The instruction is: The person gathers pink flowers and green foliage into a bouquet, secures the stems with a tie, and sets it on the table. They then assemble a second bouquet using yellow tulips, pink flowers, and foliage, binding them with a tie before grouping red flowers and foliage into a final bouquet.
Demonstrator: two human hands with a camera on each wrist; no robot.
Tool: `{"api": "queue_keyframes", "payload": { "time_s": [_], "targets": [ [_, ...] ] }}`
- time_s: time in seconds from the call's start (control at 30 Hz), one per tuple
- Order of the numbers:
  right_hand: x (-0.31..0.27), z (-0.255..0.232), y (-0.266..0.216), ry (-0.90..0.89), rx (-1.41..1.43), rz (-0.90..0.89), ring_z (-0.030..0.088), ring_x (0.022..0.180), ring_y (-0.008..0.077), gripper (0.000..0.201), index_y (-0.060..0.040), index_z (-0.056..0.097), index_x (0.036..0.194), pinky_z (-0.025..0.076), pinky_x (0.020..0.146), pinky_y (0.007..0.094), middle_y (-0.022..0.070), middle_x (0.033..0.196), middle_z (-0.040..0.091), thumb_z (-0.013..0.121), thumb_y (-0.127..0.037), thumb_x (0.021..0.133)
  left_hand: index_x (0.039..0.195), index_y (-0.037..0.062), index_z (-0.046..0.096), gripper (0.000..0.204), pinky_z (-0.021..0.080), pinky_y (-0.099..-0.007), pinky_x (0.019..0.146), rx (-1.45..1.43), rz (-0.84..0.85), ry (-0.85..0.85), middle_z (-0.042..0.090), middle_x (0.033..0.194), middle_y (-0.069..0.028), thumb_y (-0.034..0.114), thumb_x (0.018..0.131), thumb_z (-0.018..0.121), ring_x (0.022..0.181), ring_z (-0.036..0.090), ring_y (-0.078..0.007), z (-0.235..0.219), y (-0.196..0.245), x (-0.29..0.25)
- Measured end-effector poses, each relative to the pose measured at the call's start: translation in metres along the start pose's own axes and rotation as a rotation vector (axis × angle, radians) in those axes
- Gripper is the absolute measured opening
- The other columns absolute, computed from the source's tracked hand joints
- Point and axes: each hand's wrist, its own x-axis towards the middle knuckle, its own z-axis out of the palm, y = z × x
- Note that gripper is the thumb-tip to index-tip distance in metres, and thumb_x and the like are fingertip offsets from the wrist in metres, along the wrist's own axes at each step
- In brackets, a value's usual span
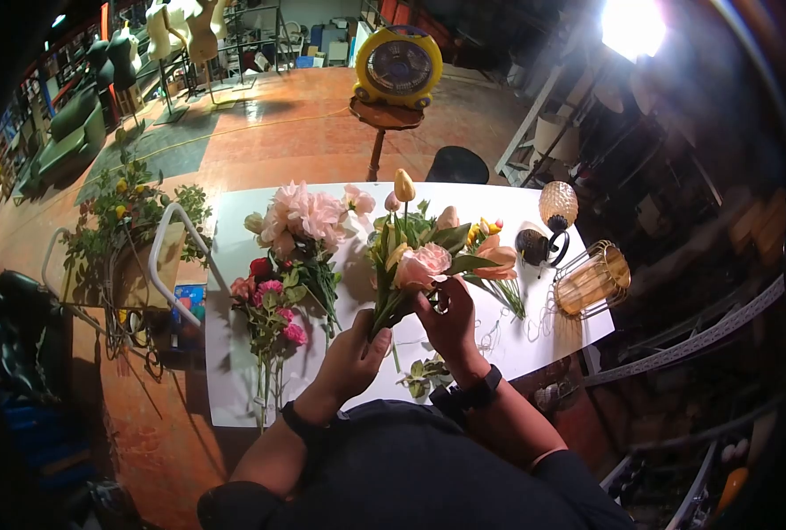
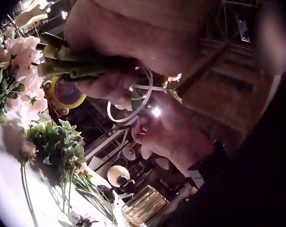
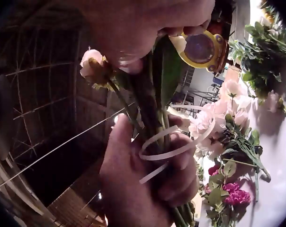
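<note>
My left hand (image 1: 353, 358) grips the stems of a bouquet (image 1: 423, 267) of pink blooms, tulips and green leaves, held up over the table. Around the stems hangs a loose loop of thin white plastic strip (image 3: 167, 155), like a cable tie, passing by the left fingers. Cut stem ends (image 2: 48, 70) stick out below that hand in the left wrist view. My right hand (image 1: 452, 327) is higher up, just under the blooms, its thumb and curled fingers around the upper stems and leaves. A small pink bud (image 3: 92, 66) leans out beside the right thumb.
On the white table (image 1: 234, 389) lie large pink flowers (image 1: 303, 216), magenta flowers (image 1: 294, 334), peach tulips (image 1: 496, 258) and a leafy sprig (image 1: 425, 374). A wire-frame lantern (image 1: 592, 279) and an amber glass globe (image 1: 558, 204) stand right. Beyond is a yellow fan (image 1: 398, 69).
</note>
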Motion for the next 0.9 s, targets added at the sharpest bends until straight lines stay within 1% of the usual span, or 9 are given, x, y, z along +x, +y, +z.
{"api": "queue_keyframes", "payload": {
  "time_s": [0.07,0.13,0.23,0.3,0.47,0.53,0.67,0.83,0.9],
  "targets": [
    [0.0,-0.001,-0.003,-0.024,-0.031,0.033,0.055,0.073,0.02,0.026,-0.0001,0.057,0.094,0.046,0.065,0.0293,0.0096,0.089,0.055,0.074,-0.001,0.074,0.115,0.0058,0.046,0.025,0.046,-0.0417,0.061,-0.044,-0.029,-0.037,0.061,0.074,-0.0171,0.026,0.102,0.041,0.071,0.064,-0.036,0.0,-0.006,-0.001],
    [0.002,0.0,-0.018,0.026,-0.059,-0.138,0.057,0.076,0.0211,0.027,-0.0012,0.056,0.095,0.047,0.066,0.0295,0.0093,0.092,0.054,0.074,-0.001,0.075,0.117,0.0049,0.052,0.031,0.044,-0.0289,0.06,-0.321,-0.087,0.043,0.058,0.079,-0.0022,0.03,0.103,0.041,0.065,0.052,-0.0117,0.008,-0.021,0.0],
    [-0.002,0.008,-0.003,0.083,-0.016,-0.166,0.057,0.082,0.0205,0.037,-0.0033,0.054,0.104,0.048,0.067,0.0306,0.01,0.097,0.053,0.074,-0.001,0.074,0.116,0.0065,0.052,0.028,0.042,-0.0245,0.058,-0.378,-0.184,-0.025,0.057,0.08,0.001,0.03,0.102,0.043,0.066,0.05,-0.0065,0.004,-0.016,0.002],
    [-0.002,0.007,-0.004,0.064,0.102,-0.067,0.053,0.1,0.0134,0.058,-0.0063,0.042,0.121,0.051,0.07,0.0295,0.0068,0.113,0.047,0.075,0.002,0.075,0.115,0.0066,0.053,0.028,0.041,-0.0234,0.058,-0.427,-0.189,-0.035,0.057,0.079,0.0011,0.03,0.102,0.045,0.066,0.049,-0.0057,0.002,-0.021,0.002],
    [0.004,0.009,0.004,0.102,0.383,0.054,0.053,0.105,0.0159,0.055,-0.0067,0.039,0.121,0.05,0.085,0.0292,0.0074,0.111,0.049,0.071,0.004,0.079,0.111,0.0059,0.053,0.025,0.04,-0.0232,0.056,-0.476,-0.194,-0.058,0.054,0.077,0.0024,0.028,0.101,0.048,0.063,0.048,-0.0058,-0.003,-0.012,0.001],
    [0.007,0.007,0.014,-0.075,0.541,0.086,0.053,0.107,0.0178,0.058,-0.0062,0.035,0.129,0.049,0.091,0.0306,0.0089,0.114,0.051,0.068,0.001,0.082,0.111,0.0037,0.053,0.024,0.04,-0.0228,0.057,-0.348,-0.156,-0.078,0.054,0.078,0.0021,0.025,0.099,0.052,0.066,0.048,-0.0058,-0.006,-0.008,0.001],
    [-0.004,0.009,0.006,-0.072,0.926,0.239,0.056,0.103,0.0172,0.055,-0.0043,0.031,0.135,0.05,0.087,0.03,0.0085,0.119,0.052,0.062,-0.006,0.09,0.111,0.0005,0.052,0.024,0.04,-0.0227,0.061,-0.323,-0.102,-0.101,0.056,0.08,0.0002,0.021,0.098,0.055,0.07,0.048,-0.0058,-0.005,-0.019,0.0],
    [0.002,0.003,0.014,-0.378,0.961,0.279,0.058,0.106,0.0159,0.039,-0.0007,0.053,0.121,0.049,0.089,0.0302,0.0065,0.113,0.059,0.066,-0.02,0.09,0.107,0.0022,0.053,0.029,0.044,-0.0291,0.059,-0.301,0.072,-0.013,0.059,0.072,-0.0068,0.027,0.094,0.06,0.065,0.055,-0.0113,-0.008,-0.011,0.008],
    [0.008,0.001,0.001,-0.346,0.938,0.308,0.058,0.104,0.0157,0.039,-0.0009,0.053,0.121,0.049,0.088,0.0302,0.0064,0.114,0.058,0.067,-0.02,0.089,0.108,0.0021,0.053,0.03,0.045,-0.0291,0.06,-0.283,0.033,-0.028,0.059,0.073,-0.007,0.027,0.094,0.06,0.065,0.055,-0.0114,-0.01,-0.01,0.009]
  ]
}}
